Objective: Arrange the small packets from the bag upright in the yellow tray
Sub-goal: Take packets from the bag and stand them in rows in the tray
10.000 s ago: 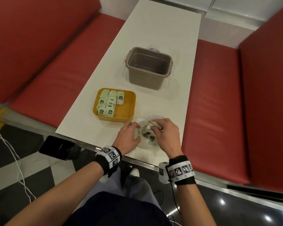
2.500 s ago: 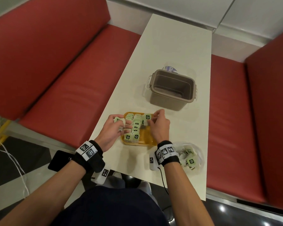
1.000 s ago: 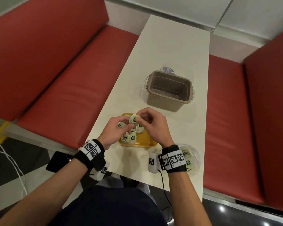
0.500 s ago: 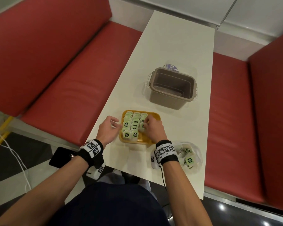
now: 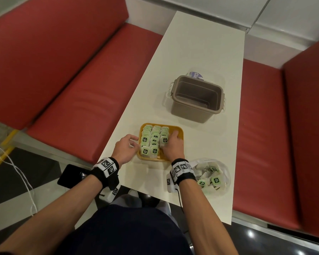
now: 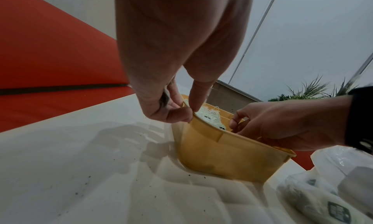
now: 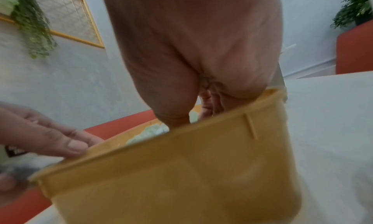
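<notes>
The yellow tray (image 5: 180, 134) sits near the table's front edge with three rows of small green-and-white packets (image 5: 153, 140) standing upright in it. My left hand (image 5: 134, 142) is at the tray's left rim, thumb outside and fingers on top of it, as the left wrist view (image 6: 181, 114) shows. My right hand (image 5: 168, 142) reaches into the tray's right side, against the third row; its fingertips are hidden behind the tray wall (image 7: 181, 171). The clear plastic bag (image 5: 217, 173) with several loose packets lies right of my right wrist.
An open grey-brown bin (image 5: 197, 100) stands behind the tray, with a flat clear lid (image 5: 195, 75) beyond it. Red benches (image 5: 81, 89) run along both sides of the narrow white table (image 5: 201, 43). A black phone (image 5: 70, 176) lies below the table's front left corner.
A second ago both hands handled a packet above the tray. The right hand has since gone down to the third row, and the left hand has moved out to the tray's left rim.
</notes>
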Tool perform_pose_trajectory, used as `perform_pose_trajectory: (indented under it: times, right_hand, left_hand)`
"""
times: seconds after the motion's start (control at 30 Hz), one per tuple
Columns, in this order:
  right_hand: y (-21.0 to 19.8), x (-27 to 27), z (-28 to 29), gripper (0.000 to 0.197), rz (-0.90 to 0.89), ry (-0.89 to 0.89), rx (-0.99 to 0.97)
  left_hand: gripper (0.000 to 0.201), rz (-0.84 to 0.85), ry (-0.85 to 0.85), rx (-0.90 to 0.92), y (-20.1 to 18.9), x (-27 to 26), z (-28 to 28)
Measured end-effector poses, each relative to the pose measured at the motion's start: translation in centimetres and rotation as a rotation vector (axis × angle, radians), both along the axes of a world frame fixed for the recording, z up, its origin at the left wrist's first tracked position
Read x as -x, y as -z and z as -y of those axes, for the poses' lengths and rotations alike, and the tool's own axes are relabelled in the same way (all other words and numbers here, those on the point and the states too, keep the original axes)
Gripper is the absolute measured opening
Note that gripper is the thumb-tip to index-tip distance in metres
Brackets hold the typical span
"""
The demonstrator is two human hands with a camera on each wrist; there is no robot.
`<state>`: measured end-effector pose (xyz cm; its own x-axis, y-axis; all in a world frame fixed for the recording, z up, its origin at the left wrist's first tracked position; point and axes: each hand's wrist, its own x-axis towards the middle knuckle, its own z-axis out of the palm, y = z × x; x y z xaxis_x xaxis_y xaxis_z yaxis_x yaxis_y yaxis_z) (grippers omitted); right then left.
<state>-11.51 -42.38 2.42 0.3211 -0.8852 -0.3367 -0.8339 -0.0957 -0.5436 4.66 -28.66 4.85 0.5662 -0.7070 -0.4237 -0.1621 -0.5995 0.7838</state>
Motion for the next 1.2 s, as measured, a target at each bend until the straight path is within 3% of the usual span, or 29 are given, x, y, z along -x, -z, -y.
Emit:
perform_pose_trajectory:
  times: [0.27,0.37,0.47,0.6,0.67,0.77,0.9,1.07,1.2]
  right_hand:
    - [-0.1,-0.3,-0.1,0.044,-0.072,-0.036,0.086]
    - [-2.0,0.2,-0.1,0.040,-0.039,-0.046,0.106]
    - [-4.8,0.4,0.2,0.024,0.101,-0.089,0.211]
    - [-9.5,-0.2,-0.2,0.015,0.463,-0.281,0.106]
    - [-11.4,-0.5,-0.6,0.018,0.490,-0.450,0.028]
    - [-12.1,-0.7,-0.5,0.017,0.393,-0.622,0.034]
    - [-11.8,-0.3,0.1,0.004,0.487,-0.491,0.070]
    - [-11.6,0.5,0.6,0.009,0.619,-0.239,0.023]
    - [-11.8,1.1,1.0,0.009,0.664,-0.187,-0.003]
  left_hand:
    - [0.028,0.009,0.033,0.011,-0.5,-0.2,-0.1]
    - [0.028,0.042,-0.013,0.025,-1.2,-0.5,-0.1]
    - [0.032,-0.050,-0.045,0.117,-2.1,-0.6,0.1]
    - [0.040,-0.247,0.101,0.258,-4.5,-0.3,0.5]
    - [0.046,-0.333,0.216,0.320,-6.0,0.1,0.8]
    - [0.061,-0.396,0.335,0.369,-7.1,0.2,1.4]
    - [0.060,-0.453,0.286,0.386,-7.7,0.2,1.8]
    - [0.022,-0.437,0.231,0.406,-8.0,0.3,2.0]
    - [0.023,-0.434,0.265,0.394,-8.2,0.6,2.2]
